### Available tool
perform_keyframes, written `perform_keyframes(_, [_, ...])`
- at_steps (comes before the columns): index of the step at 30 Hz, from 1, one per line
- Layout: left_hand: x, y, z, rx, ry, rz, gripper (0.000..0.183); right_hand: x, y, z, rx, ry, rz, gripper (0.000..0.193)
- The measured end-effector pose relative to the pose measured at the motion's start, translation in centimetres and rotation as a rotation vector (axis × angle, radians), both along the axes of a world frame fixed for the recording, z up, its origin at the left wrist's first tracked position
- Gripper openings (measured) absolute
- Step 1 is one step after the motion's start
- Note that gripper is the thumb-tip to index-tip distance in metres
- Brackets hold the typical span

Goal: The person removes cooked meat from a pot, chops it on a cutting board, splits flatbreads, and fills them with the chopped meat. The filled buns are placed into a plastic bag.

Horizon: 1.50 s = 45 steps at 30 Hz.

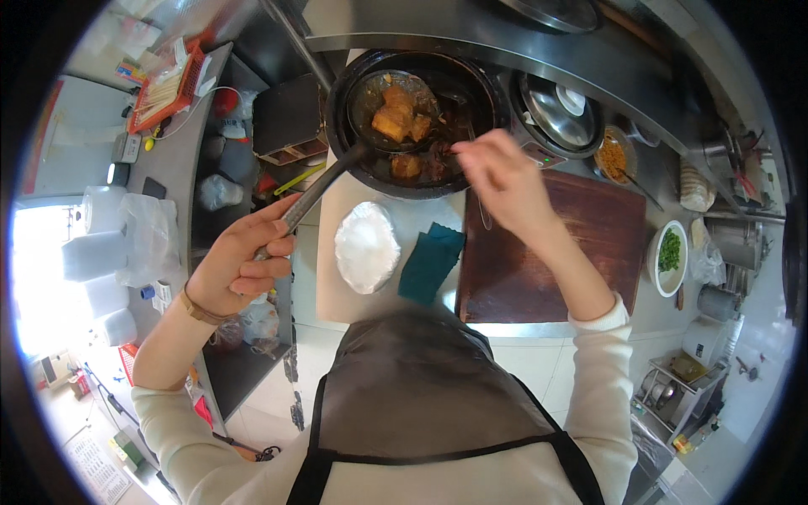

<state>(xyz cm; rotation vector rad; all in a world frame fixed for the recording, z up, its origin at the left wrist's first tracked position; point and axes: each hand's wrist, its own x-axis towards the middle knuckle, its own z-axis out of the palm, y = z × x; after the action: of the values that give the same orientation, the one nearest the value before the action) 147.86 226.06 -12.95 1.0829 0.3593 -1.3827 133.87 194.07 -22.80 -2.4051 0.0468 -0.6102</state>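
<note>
My left hand (244, 261) is closed round the long dark handle of a skimmer (332, 178). The skimmer's round bowl, over the large black pot (498, 109), bears golden-brown chunks of food (392, 116). More brown pieces (406, 166) sit in dark liquid in the pot. My right hand (501, 181) is at the pot's right rim, fingertips pinched together beside a dark piece of food. Whatever they hold is too small or hidden to name. A foil-covered oval dish (367, 247) and a folded dark green cloth (432, 263) lie nearer me.
A brown cutting board (551, 252) lies right of the pot. Beyond it are a lidded metal pot (560, 118), a bowl of orange-brown bits with a spoon (616, 154), and a white bowl of chopped greens (669, 252). A metal shelf (471, 38) overhangs the far side.
</note>
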Motion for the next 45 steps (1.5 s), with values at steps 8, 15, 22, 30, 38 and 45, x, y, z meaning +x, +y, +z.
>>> perform_keyframes(8, [-0.5, 0.3, 1.3, -0.003, 0.005, 0.056, 0.052, -6.3, -3.0, 1.8, 0.124, -0.166, -0.171, 0.016])
perform_keyframes(15, [-1.2, 0.9, 2.6, 0.019, 0.028, 0.080, 0.053, -7.9, -1.8, 0.2, -0.114, -0.210, -0.123, 0.019])
perform_keyframes(22, [-1.8, 1.5, 2.4, -0.007, 0.041, 0.111, 0.051, -8.7, -2.4, -0.1, -0.051, -0.412, -0.159, 0.017])
perform_keyframes(30, [-1.9, 1.9, 2.1, -0.057, 0.080, 0.119, 0.050, -8.7, -3.6, 0.7, -0.149, -0.100, -0.051, 0.015])
perform_keyframes(38, [-1.4, 2.3, 1.9, -0.151, 0.207, 0.196, 0.045, -6.5, -6.1, 2.6, 0.119, 0.035, -0.018, 0.017])
perform_keyframes(45, [-1.2, 2.7, 1.9, -0.102, 0.125, 0.106, 0.050, 0.3, -10.2, 1.4, 0.056, 0.165, 0.214, 0.017])
